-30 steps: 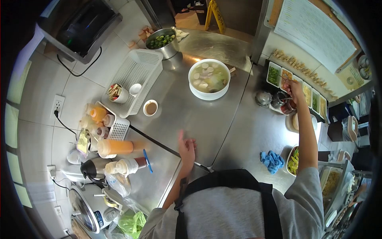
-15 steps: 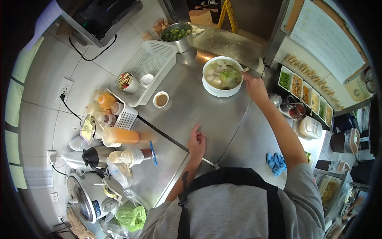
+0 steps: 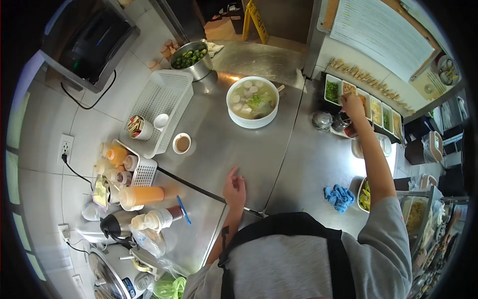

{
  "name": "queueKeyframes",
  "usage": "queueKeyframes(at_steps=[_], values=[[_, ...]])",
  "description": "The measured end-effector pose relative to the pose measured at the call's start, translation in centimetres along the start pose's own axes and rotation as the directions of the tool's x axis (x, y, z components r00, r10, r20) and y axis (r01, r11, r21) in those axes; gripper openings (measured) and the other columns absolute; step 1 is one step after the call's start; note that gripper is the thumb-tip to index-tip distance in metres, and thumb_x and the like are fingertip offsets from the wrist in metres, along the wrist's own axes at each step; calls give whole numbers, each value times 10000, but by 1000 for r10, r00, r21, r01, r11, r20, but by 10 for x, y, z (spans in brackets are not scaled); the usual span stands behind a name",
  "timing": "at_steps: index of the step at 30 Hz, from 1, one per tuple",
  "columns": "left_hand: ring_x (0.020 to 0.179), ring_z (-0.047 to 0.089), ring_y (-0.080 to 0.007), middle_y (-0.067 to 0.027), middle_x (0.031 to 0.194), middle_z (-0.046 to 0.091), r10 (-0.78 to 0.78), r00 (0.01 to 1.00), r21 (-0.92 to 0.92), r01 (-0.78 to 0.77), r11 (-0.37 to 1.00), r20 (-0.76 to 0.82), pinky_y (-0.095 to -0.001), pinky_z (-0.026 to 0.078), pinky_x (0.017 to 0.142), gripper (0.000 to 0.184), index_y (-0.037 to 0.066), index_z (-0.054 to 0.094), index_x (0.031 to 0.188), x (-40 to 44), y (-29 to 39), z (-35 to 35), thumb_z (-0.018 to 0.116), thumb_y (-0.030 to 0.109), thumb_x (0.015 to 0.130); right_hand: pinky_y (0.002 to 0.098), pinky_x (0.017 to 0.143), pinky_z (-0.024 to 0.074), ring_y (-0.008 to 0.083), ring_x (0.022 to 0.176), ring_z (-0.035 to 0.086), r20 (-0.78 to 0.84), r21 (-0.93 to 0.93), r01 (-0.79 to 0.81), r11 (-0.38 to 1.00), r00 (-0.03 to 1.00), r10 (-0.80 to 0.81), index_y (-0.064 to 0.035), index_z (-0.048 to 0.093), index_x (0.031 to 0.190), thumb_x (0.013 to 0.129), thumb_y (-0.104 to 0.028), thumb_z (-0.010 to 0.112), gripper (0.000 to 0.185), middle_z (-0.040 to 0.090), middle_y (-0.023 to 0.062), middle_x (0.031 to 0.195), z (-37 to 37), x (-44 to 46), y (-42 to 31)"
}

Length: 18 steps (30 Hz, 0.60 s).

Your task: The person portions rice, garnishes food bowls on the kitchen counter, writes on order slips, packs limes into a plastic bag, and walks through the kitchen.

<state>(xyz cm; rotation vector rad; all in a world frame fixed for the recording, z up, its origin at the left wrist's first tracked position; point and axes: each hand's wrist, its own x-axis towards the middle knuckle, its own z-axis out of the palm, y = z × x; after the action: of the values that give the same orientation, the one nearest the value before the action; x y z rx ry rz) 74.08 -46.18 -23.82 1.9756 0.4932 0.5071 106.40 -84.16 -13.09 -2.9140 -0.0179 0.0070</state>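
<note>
A white bowl of clear soup is standing on the steel counter, already carrying chopped greens; anything left is not showing. The right hand is dipping over the garnish tubs, its grip hidden, the left hand is hovering empty, half-curled, and the posted sheet is bearing illegible writing.

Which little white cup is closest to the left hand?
The cup of brown liquid is nearest the left hand; it stands on the metal table. The packet-filled cup and third cup are farther, inside the larger white basket.
</note>
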Motion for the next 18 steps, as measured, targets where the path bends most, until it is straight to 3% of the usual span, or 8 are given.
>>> queueKeyframes(at_steps=[1, 2, 5, 6, 9, 12, 15, 18], values=[[597, 568, -96, -21, 707, 614, -9, 1000, -4, 9, 1000, -1, -243, 459, 596, 329, 100, 551, 1204, 0, -1, 0, 569, 80, 876, 480, 738, 508, 388, 754, 643, 105, 12, -1, 1000, 995, 0, -36, 682, 901, 898, -378, 481, 396, 639, 243, 749, 2, 1, -2], [591, 569, -108, -24, 711, 619, -18, 1000, -7, 18, 1000, -3, -254, 462, 594, 335, 106, 552, 1203, 1, -2, 0, 577, 85, 869, 479, 767, 503, 388, 782, 644, 42, -29, -79, 996, 996, 81, -38, 683, 888, 911, -446, 436, 478, 644, 248, 781, 1, 2, -5], [590, 543, -68, -9, 690, 595, -6, 1000, -14, 5, 1000, -13, -218, 446, 589, 314, 80, 553, 1202, 0, 1, 0, 552, 75, 888, 461, 770, 508, 367, 813, 649, -219, -69, -133, 989, 969, 115, -51, 683, 888, 897, -432, 457, 443, 657, 223, 832, 7, 9, 15], [588, 540, -67, -8, 689, 594, -9, 1000, 2, 9, 1000, -6, -217, 444, 587, 313, 76, 554, 1201, -1, 2, 0, 552, 76, 888, 433, 756, 506, 350, 787, 649, -249, -67, -74, 995, 967, 56, -45, 674, 835, 844, -354, 574, 326, 657, 201, 816, 13, 11, 28], [586, 533, -64, -6, 686, 591, -17, 1000, 27, 16, 1000, 11, -216, 441, 586, 309, 68, 555, 1197, 0, 2, 2, 553, 79, 887, 401, 743, 515, 319, 794, 655, -86, -1, 14, 1000, 996, -15, -64, 678, 840, 759, -247, 672, 200, 668, 167, 817, 22, 16, 63], [593, 534, -65, -4, 684, 590, -17, 1000, 41, 17, 999, 12, -216, 441, 591, 308, 66, 555, 1194, 0, -1, 1, 557, 83, 887, 374, 734, 519, 290, 787, 660, -174, 104, 1, 995, 985, 17, -89, 685, 826, 693, -170, 718, 159, 675, 139, 811, 34, 21, 77], [591, 533, -76, -6, 687, 589, -10, 1000, 51, 10, 999, 4, -228, 442, 592, 306, 68, 563, 1185, 0, 2, 1, 567, 94, 881, 369, 741, 519, 278, 799, 661, -236, 91, 19, 996, 972, 3, -100, 687, 825, 680, -169, 715, 162, 681, 126, 818, 33, 22, 83], [573, 525, -95, -8, 685, 584, -9, 1000, 31, 9, 999, -15, -247, 440, 583, 305, 71, 578, 1169, 0, 3, 2, 583, 106, 866, 367, 728, 520, 274, 795, 664, -169, 80, -92, 993, 980, 104, -100, 695, 828, 670, -174, 716, 176, 683, 128, 818, 24, 18, 84]])
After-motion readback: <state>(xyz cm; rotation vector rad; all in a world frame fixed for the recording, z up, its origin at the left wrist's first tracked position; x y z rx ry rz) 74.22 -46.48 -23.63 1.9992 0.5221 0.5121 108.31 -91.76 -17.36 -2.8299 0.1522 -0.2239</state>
